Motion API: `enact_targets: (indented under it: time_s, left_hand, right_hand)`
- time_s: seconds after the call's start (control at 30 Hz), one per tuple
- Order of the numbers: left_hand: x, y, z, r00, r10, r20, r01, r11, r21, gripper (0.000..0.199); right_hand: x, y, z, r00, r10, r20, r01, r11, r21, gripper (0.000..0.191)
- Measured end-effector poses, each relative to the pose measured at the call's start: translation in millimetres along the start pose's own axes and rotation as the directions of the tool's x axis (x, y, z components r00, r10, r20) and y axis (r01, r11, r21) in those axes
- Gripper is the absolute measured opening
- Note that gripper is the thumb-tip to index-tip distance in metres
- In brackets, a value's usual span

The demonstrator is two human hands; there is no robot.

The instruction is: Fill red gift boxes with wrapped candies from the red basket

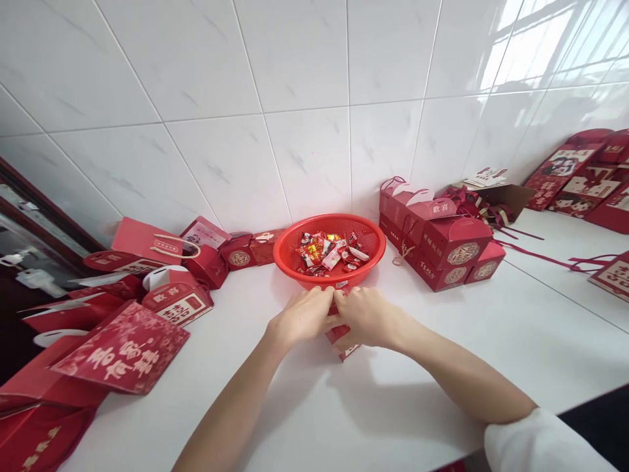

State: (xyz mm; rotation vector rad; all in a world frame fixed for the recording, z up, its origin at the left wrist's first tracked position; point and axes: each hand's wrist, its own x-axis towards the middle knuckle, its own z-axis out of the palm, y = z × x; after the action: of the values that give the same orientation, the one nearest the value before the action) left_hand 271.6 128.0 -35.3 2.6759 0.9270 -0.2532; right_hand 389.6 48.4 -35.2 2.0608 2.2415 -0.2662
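Observation:
A small red box (338, 334) with pale print on its lower edge stands on the white table, partly covered by both hands. My left hand (307, 314) grips it from the left with bent fingers. From the right, my right hand (366, 316) is closed on the same box, and the two hands meet over its top. Just beyond them sits a red plastic basket (376, 255) with perforated sides. Wrapped candies (334, 252) in red, gold and pink lie in it. My fingertips are mostly hidden.
Red gift boxes (437, 242) stand right of the basket, near an open carton (506, 196) of ribbons. More red boxes and a bag (122, 347) line the left side. White tiles (309, 164) rise behind the table. Keys (37, 278) hang at far left.

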Motion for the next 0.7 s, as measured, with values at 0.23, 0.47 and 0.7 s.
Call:
enact_targets:
  time_s: [0.23, 0.47, 0.7]
  left_hand:
    - [-5.6, 4.3, -1.8, 1.000, -0.010, 0.008, 0.010, 0.999, 0.031, 0.023]
    - [-15.3, 6.3, -3.9, 0.960, 0.265, 0.086, -0.248, 0.954, -0.167, 0.042]
    - [-15.3, -14.8, -15.9, 0.976, 0.219, 0.001, -0.217, 0.969, -0.115, 0.053]
  right_hand:
    - [-6.3, -6.9, 11.5, 0.994, 0.054, -0.098, -0.057, 0.998, -0.034, 0.054]
    - [-54.7, 21.3, 14.6, 0.977, 0.180, -0.115, -0.176, 0.983, 0.045, 0.035]
    - [-160.5, 118.9, 17.5, 0.866, 0.465, -0.181, -0.438, 0.882, 0.174, 0.041]
